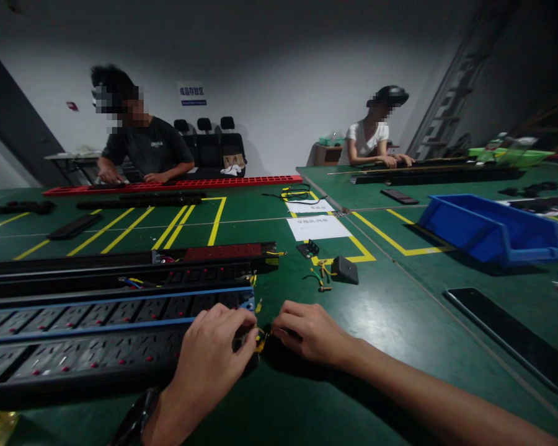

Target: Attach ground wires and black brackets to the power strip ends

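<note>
At the right end of the nearest black power strip [106, 356], my left hand [216, 344] has its thumb and forefinger closed on a short yellow-green wire [261, 339]. Facing it, my right hand [304, 328] is held with curled fingers just off the strip's end; what lies in its fingertips is hidden. Behind the near strip runs a blue-edged power strip [121, 311], also fitted with a row of black sockets and red dots. A black end cap [345, 270] and several short wires with brass ends [323, 282] lie beyond my right hand.
Farther back lie more black strips [218, 253], a small black part [309, 248] and paper labels [318, 229]. To the right are a blue bin [493, 229] and a phone [516, 337]. Two people [144, 148] work across the green table, one behind a red rail [181, 184].
</note>
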A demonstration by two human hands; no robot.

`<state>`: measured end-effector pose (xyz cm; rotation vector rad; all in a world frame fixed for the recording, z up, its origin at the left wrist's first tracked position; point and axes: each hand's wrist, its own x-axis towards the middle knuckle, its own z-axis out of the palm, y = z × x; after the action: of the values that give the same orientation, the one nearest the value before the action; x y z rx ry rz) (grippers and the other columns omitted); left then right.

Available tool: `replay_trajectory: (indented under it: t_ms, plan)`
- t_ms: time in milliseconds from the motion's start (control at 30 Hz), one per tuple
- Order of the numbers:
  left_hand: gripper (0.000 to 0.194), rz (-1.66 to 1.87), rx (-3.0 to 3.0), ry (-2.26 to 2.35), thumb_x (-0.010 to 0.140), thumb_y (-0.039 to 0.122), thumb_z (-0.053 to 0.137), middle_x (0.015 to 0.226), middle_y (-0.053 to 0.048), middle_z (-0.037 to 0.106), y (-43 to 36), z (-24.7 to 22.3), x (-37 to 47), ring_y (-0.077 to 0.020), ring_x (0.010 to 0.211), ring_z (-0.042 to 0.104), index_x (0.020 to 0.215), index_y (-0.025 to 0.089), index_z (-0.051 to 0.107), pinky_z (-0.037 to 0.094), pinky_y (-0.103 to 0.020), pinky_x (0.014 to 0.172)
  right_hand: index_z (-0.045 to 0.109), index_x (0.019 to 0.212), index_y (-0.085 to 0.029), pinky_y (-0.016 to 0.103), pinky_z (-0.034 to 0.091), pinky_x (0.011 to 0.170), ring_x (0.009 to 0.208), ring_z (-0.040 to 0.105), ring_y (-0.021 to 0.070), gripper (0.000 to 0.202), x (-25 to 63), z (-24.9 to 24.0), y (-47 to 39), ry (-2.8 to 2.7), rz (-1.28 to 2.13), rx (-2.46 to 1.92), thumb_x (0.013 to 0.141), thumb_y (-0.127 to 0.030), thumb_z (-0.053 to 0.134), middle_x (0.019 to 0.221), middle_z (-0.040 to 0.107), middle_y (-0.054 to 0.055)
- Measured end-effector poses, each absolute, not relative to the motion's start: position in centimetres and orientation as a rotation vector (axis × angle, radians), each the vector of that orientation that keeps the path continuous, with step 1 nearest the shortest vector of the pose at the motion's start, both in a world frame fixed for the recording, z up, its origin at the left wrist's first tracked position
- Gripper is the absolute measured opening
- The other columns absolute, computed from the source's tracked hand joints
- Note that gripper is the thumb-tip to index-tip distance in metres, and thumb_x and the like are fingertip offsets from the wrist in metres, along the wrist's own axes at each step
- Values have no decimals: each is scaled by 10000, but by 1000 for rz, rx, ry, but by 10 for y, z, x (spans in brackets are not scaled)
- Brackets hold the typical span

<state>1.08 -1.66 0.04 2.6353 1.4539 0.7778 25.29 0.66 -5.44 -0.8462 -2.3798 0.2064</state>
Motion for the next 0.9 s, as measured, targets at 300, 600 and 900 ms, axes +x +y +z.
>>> replay_trajectory:
  t_ms: [300,600,900]
  plan:
    - [92,766,2663,1430,914,177,710,833,10,717,-15,-1,11,-225,814,648,929,261,746,397,-352,725,712,997,-209,254,334,565,685,564,131,237,251,-57,7,-2410,87,-866,1100,-288,514,848,649,20]
    - [97,789,2707,1419,893,174,742,814,8,716,-12,0,8,-234,807,643,910,267,766,393,-354,711,705,1018,-211,259,331,557,686,568,133,221,252,-59,8,-2417,67,-850,1099,-267,506,868,659,26]
    - [112,864,2756,1301,962,197,664,861,7,772,-16,-3,11,-236,816,642,970,250,763,403,-373,718,693,1048,-220,252,348,581,714,578,132,180,252,-57,7,-2438,90,-861,1090,-249,521,895,661,21]
